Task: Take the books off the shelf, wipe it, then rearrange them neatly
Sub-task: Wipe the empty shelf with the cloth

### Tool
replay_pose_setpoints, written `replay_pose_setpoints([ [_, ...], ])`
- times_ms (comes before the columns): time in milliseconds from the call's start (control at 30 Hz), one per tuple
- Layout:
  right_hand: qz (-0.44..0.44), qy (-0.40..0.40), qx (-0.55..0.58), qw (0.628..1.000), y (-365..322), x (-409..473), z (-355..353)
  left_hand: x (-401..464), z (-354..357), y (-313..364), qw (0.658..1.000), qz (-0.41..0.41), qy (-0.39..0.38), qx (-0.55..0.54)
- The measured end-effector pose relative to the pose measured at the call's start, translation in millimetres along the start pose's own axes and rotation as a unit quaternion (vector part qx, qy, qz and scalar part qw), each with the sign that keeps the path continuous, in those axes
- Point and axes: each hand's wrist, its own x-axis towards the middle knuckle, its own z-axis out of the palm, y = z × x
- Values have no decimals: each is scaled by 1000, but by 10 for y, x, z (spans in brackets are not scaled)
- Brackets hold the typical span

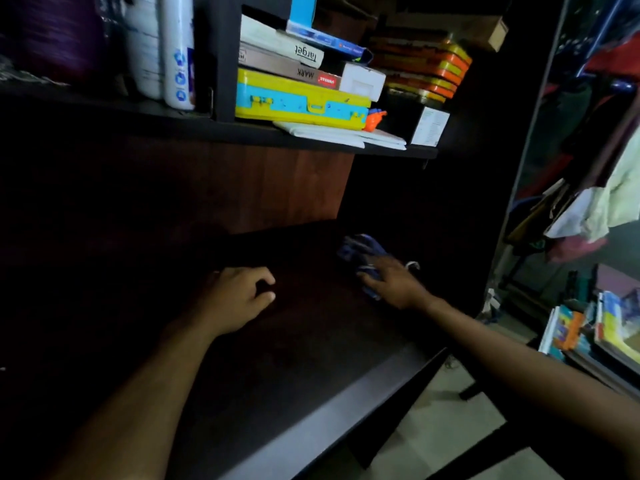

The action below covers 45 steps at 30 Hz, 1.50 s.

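Shelf (277, 358) bare for wiping; right hand (398, 285) presses blue cloth (363, 252), fingers flat; left hand (235, 299) braces, fingers loosely curled.

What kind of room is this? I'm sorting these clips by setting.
Probably a home bedroom or study corner. A dark wooden shelf unit holds stacked books and a yellow case, clothes hang at the right, and the right hand presses a blue cloth on the bare shelf.
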Motion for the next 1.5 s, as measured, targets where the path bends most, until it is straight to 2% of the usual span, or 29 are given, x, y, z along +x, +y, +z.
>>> replay_pose_setpoints([
  [67, 39, -4, -2, 999, 283, -22, -157, 49, 19, 8, 1000, 13, 14, -22],
  [200, 64, -1, -47, 997, -42, -138, 119, 178, 74, -47, 996, -2, 52, -66],
  [333, -48, -8, -53, 997, -742, -293, 442, 83, -17, -18, 997, -13, 49, -54],
  [433, -81, -27, -30, 996, -542, -447, 244, -14, -52, -19, 998, -14, 36, -43],
  [600, 82, 17, -21, 996, 394, -643, -212, -36, -39, -61, 997, -15, 25, -65],
  [700, 109, 19, -77, 991, 82, -632, -16, 38, -51, -69, 996, -38, 27, -74],
  [767, 58, 25, -89, 994, -356, -674, 180, 36, -63, -69, 996, -40, 26, -75],
  [833, -39, -7, -56, 998, -580, -738, 233, -11, -59, -43, 995, -42, 24, -82],
  [900, -108, -44, -36, 993, -459, -747, 160, -48, -33, -65, 995, -39, 49, -75],
  [933, -113, -55, -43, 991, -292, -680, 80, -45, -26, -63, 995, -43, 75, -50],
  [967, -102, -55, -44, 992, -123, -611, -8, -34, 6, -100, 993, -57, 99, -11],
  [1033, 5, -35, -47, 998, 154, -460, -154, 24, 56, -237, 984, -101, 141, 41],
  [1100, 86, -10, -63, 994, 275, -306, -194, 147, 78, -381, 977, -136, 160, 31],
  [1167, 60, -25, -119, 991, 299, -258, -175, 247, 125, -516, 976, -161, 148, -3],
  [1200, 24, -61, -176, 982, 302, -243, -183, 266, 148, -551, 976, -172, 134, -28],
  [1267, -69, -111, -341, 931, 402, -22, -343, 307, 223, -553, 980, -156, 119, -39],
  [1333, -154, -71, -479, 861, 429, 444, -640, 294, 267, -504, 981, -143, 127, -41],
  [1367, -158, -40, -544, 823, 428, 730, -802, 290, 268, -490, 979, -146, 132, -53],
  [1433, -127, -31, -616, 777, 243, 1193, -1046, 256, 258, -490, 976, -161, 138, -53],
  [1500, -60, -9, -612, 788, 25, 1493, -1167, 220, 244, -421, 980, -150, 122, -50],
])
